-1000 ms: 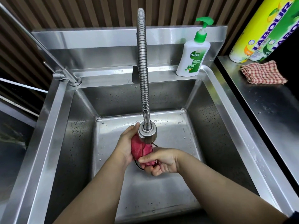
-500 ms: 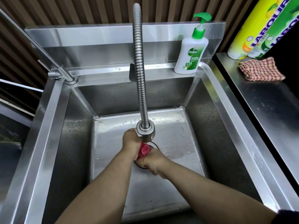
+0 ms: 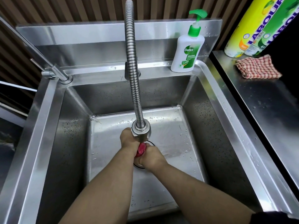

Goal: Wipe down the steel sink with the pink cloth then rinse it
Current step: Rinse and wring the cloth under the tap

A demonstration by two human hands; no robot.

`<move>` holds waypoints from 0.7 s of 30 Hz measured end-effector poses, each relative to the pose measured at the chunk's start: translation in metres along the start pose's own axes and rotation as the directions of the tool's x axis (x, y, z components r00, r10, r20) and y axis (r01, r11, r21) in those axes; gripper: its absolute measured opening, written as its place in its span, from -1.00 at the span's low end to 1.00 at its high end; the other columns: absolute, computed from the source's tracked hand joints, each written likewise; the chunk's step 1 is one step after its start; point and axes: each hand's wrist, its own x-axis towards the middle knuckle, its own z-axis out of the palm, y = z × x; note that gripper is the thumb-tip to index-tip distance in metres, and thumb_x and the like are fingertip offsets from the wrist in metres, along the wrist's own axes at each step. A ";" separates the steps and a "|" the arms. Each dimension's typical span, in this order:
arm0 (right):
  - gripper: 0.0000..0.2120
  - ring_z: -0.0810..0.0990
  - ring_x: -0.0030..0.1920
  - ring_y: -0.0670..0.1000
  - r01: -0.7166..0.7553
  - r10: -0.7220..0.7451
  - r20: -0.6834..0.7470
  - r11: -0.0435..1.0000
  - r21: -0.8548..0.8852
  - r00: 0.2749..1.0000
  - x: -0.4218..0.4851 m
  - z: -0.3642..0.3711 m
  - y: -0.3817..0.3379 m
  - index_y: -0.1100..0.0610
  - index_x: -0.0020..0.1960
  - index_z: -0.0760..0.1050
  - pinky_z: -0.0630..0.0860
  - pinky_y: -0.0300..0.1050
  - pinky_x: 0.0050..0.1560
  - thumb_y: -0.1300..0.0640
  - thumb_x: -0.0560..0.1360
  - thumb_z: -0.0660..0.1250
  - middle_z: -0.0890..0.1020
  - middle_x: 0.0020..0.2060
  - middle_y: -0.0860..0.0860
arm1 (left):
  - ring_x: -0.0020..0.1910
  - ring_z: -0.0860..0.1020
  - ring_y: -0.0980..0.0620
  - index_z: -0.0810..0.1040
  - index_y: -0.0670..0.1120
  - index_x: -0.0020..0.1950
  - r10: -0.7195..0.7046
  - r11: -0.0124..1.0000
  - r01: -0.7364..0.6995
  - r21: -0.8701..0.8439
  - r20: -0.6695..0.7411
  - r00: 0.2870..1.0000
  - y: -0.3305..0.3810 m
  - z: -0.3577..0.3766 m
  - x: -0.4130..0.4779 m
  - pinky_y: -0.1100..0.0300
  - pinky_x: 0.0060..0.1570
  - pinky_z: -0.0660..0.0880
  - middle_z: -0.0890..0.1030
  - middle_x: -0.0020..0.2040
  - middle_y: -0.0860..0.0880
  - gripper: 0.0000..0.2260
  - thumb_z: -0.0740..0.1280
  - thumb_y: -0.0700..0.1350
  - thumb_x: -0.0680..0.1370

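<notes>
A pink cloth, wet and bunched into a tight wad, sits low in the middle of a steel sink, directly under the tap's round metal spray head. Only a small glossy strip of it shows between two hands. The left hand curls around its far side, knuckles up, and the right hand wraps the near side; both grip the cloth firmly, pressed close together. Beneath them is the dark ring of the drain.

The sink is deep and square-cornered, its brushed walls beaded with droplets and its flat floor streaked with water. A ribbed, flexible metal hose arches from the back ledge down to the spray head. A slim lever tap stands at the back left corner. A white plastic soap bottle with a green pump stands at the back right corner. To the right, a steel counter carries a crumpled red-and-white checked cloth beside two cylindrical yellow and green packages.
</notes>
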 end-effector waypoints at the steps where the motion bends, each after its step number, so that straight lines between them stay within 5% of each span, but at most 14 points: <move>1: -0.89 0.58 -0.13 0.08 0.020 -0.021 -0.020 1.000 -0.023 1.000 0.001 0.001 0.000 0.03 -0.22 0.36 0.45 -0.20 -0.17 0.07 0.35 0.30 0.48 -0.32 -0.05 | -0.30 0.40 -0.02 0.25 0.01 -0.35 0.002 1.000 -0.002 -0.019 0.000 1.000 0.000 0.000 0.002 0.36 -0.34 0.44 0.37 -0.34 0.01 -0.62 0.33 -0.35 0.49; 5: -0.84 0.61 -0.04 0.12 0.048 -0.052 -0.054 0.996 -0.070 0.997 0.003 0.001 0.001 0.06 -0.10 0.40 0.50 -0.16 -0.10 0.00 0.38 0.24 0.52 -0.25 0.00 | -0.19 0.41 -0.06 0.38 -0.02 -0.36 0.067 0.997 -0.068 -0.039 -0.021 0.998 0.000 0.003 0.000 0.10 -0.10 0.43 0.48 -0.30 -0.08 -0.80 0.40 -0.03 0.19; 9: -0.63 0.58 0.03 0.09 -0.035 0.034 -0.013 0.997 -0.065 0.999 0.000 -0.019 0.002 0.08 0.14 0.40 0.49 -0.17 0.01 -0.04 0.39 0.32 0.59 0.01 0.05 | -0.32 0.41 -0.03 0.43 -0.07 -0.34 0.019 0.964 -0.008 -0.266 0.037 0.999 0.001 0.002 -0.009 0.17 -0.25 0.39 0.51 -0.46 0.02 -0.79 0.39 -0.29 0.40; 11: -0.61 0.55 -0.03 0.03 -0.053 0.053 0.059 0.999 -0.005 0.997 -0.007 -0.038 0.005 0.07 0.12 0.41 0.47 -0.22 -0.04 0.00 0.35 0.40 0.58 -0.02 0.02 | -0.33 0.45 -0.02 0.43 -0.12 -0.21 -0.030 0.970 0.060 -0.236 0.129 0.991 0.001 0.000 -0.015 0.17 -0.25 0.42 0.53 -0.36 -0.04 -0.89 0.35 -0.14 0.39; 16: -0.55 0.52 -0.11 0.02 -0.070 0.067 0.061 0.996 0.054 0.996 -0.039 -0.085 0.021 0.06 0.00 0.32 0.38 -0.23 -0.31 0.09 0.26 0.52 0.55 -0.13 -0.01 | -0.01 0.58 -0.07 0.50 -0.13 0.13 -0.204 0.933 0.326 -0.153 0.520 0.829 -0.008 -0.004 -0.034 0.06 -0.01 0.56 0.62 0.04 -0.12 -0.70 0.10 0.01 0.62; 21: -0.45 0.53 -0.14 -0.03 -0.104 0.125 -0.072 0.963 0.250 0.989 -0.084 -0.107 0.037 0.11 0.06 0.31 0.41 -0.14 -0.17 -0.14 0.30 0.50 0.56 -0.14 -0.04 | -0.24 0.60 0.00 0.49 -0.10 0.18 -0.147 0.915 0.357 -0.187 0.672 0.726 -0.008 0.013 -0.075 0.14 -0.30 0.57 0.63 -0.05 -0.10 -0.64 0.22 0.11 0.54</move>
